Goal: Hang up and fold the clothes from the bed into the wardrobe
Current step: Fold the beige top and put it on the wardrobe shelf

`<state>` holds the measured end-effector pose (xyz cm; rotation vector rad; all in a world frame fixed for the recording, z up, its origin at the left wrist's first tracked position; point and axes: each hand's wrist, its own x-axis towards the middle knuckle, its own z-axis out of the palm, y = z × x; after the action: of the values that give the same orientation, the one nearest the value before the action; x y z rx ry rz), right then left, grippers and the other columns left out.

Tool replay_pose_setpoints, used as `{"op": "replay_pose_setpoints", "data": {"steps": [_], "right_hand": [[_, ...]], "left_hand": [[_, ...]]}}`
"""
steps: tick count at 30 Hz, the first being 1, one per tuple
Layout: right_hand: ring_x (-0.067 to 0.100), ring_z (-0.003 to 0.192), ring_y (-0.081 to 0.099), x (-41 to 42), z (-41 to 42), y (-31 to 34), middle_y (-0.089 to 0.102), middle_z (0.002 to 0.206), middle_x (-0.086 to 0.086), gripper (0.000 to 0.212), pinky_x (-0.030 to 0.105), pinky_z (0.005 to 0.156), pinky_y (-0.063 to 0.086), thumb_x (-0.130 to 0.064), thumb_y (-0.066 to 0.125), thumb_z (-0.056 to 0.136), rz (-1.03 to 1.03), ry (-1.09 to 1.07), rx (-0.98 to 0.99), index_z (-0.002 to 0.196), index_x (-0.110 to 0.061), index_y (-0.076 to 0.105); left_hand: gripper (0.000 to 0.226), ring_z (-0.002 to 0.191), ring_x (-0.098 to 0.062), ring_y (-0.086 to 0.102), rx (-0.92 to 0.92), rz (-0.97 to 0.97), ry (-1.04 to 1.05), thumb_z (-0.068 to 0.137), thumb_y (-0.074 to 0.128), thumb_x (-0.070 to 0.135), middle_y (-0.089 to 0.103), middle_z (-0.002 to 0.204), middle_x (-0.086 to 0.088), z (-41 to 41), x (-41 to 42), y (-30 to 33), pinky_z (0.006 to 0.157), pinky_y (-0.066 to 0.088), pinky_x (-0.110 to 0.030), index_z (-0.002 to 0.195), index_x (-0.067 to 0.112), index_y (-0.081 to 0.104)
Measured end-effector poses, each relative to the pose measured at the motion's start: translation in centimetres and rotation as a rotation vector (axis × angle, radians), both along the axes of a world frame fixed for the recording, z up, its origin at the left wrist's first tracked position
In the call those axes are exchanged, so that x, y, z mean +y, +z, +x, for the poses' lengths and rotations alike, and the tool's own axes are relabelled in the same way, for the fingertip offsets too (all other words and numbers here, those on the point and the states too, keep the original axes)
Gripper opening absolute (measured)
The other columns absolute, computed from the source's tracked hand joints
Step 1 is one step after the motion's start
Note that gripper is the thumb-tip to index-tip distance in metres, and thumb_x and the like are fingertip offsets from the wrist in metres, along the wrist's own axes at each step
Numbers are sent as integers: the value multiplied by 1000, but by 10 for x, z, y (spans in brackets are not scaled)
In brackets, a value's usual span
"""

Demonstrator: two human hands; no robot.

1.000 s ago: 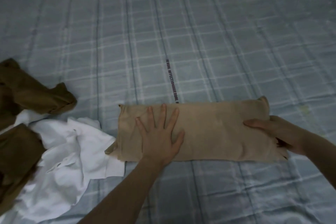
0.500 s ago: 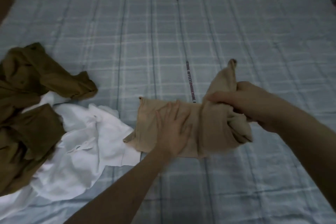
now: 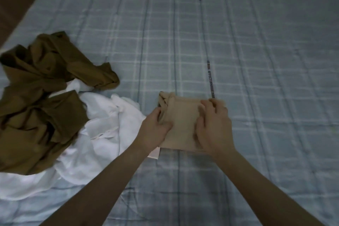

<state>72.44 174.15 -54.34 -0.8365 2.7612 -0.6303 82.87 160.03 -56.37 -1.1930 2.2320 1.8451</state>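
A beige garment (image 3: 183, 123) lies folded into a small square on the bed, in the lower middle of the head view. My left hand (image 3: 156, 130) grips its left edge, thumb on top of the cloth. My right hand (image 3: 213, 124) rests on the right half, its fingers curled at the far right corner and holding the folded-over end. A crumpled white shirt (image 3: 102, 130) lies just left of the square and touches it. An olive-brown garment (image 3: 38, 108) is bunched on top of the shirt at the far left.
The blue-grey checked bedsheet (image 3: 256, 60) stretches bare to the far side and to the right. A brown surface (image 3: 12, 2) borders the bed at the top left corner.
My right hand has carried the garment's right end over to the left, halving the long strip into a small square. My left hand has shifted from pressing flat to gripping the left edge.
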Motion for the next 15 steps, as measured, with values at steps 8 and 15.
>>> {"op": "replay_pose_setpoints", "data": {"steps": [8, 15], "right_hand": [[28, 149, 6, 21, -4, -48, 10, 162, 9, 66, 56, 117, 8, -52, 11, 96, 199, 67, 32, 155, -24, 11], [31, 150, 8, 19, -4, -64, 12, 162, 9, 64, 53, 118, 10, -51, 10, 96, 284, 70, 15, 156, -26, 13]], "left_hand": [[81, 134, -32, 41, 130, -746, -168, 79, 59, -5, 35, 149, -15, -15, -8, -6, 108, 37, -44, 151, 9, 26], [51, 147, -23, 27, 250, -1021, -795, 100, 42, 33, 39, 154, -7, -5, 2, -46, 111, 24, -64, 148, 15, 42]]}}
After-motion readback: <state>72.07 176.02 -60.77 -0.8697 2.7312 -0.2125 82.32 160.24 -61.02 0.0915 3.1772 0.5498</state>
